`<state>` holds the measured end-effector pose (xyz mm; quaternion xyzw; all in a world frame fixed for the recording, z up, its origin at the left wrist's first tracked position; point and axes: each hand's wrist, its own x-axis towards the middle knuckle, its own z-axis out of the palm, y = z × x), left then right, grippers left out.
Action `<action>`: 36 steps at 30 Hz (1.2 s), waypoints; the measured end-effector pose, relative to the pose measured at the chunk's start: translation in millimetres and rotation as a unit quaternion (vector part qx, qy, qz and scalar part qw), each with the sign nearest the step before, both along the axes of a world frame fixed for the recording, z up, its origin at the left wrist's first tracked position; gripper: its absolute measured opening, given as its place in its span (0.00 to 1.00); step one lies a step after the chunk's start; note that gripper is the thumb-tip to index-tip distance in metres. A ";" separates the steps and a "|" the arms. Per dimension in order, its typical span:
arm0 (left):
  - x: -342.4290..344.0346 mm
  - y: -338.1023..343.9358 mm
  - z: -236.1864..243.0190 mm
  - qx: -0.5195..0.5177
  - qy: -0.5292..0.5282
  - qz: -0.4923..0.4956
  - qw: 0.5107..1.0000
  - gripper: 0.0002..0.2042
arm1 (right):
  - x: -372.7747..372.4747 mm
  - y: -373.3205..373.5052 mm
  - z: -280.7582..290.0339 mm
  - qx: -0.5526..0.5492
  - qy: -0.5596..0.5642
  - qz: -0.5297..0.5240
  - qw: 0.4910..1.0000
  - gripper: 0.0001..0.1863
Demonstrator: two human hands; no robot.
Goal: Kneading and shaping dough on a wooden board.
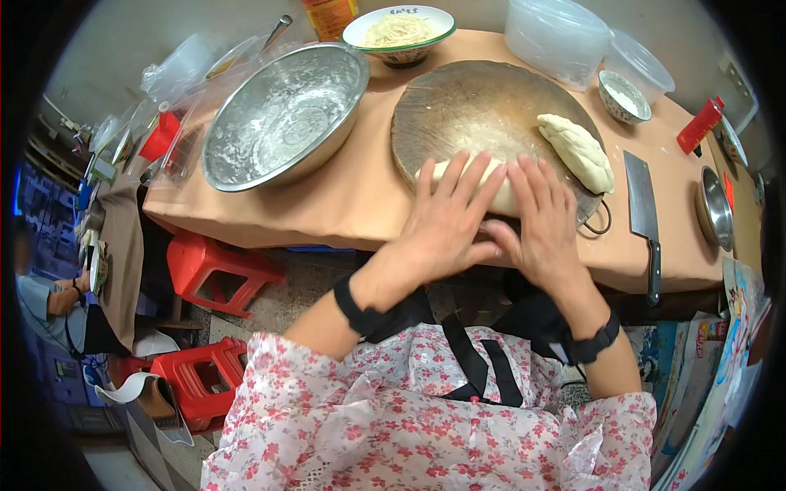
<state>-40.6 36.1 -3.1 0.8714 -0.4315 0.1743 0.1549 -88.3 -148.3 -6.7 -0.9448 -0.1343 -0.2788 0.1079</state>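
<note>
A pale roll of dough [503, 198] lies at the near edge of a round wooden chopping board [467, 98], mostly covered by my hands. My left hand [446, 211] rests on it with fingers stretched out and a little apart. Beside it, my right hand [540, 217] also lies flat over the dough, its thumb close to my left thumb. Neither hand is gripping. A second, lumpy piece of dough [578, 154] sits on the board's right side, apart from my hands. To the right of the board, a cleaver [642, 200] lies with its black handle toward me.
A large flour-dusted metal bowl [286, 123] stands left of the board. Behind are a bowl of pale shreds [399, 33] and a plastic tub [557, 41]. A small bowl of white powder [624, 96] and metal bowl [715, 209] stand right. Red stools [221, 270] and another person [57, 303] are left.
</note>
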 end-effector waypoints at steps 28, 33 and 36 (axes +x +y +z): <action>-16.2 15.1 -1.7 0.002 0.036 -0.023 0.999 0.52 | -21.4 -0.6 1.2 -0.045 0.049 0.014 0.998 0.43; -30.9 25.9 -10.4 0.039 0.039 -0.021 0.998 0.52 | -41.7 5.4 -8.0 -0.056 0.057 0.024 0.996 0.43; -10.6 14.7 -2.3 0.042 0.042 -0.013 0.998 0.53 | -16.7 -0.3 -0.3 -0.044 0.060 0.018 0.997 0.41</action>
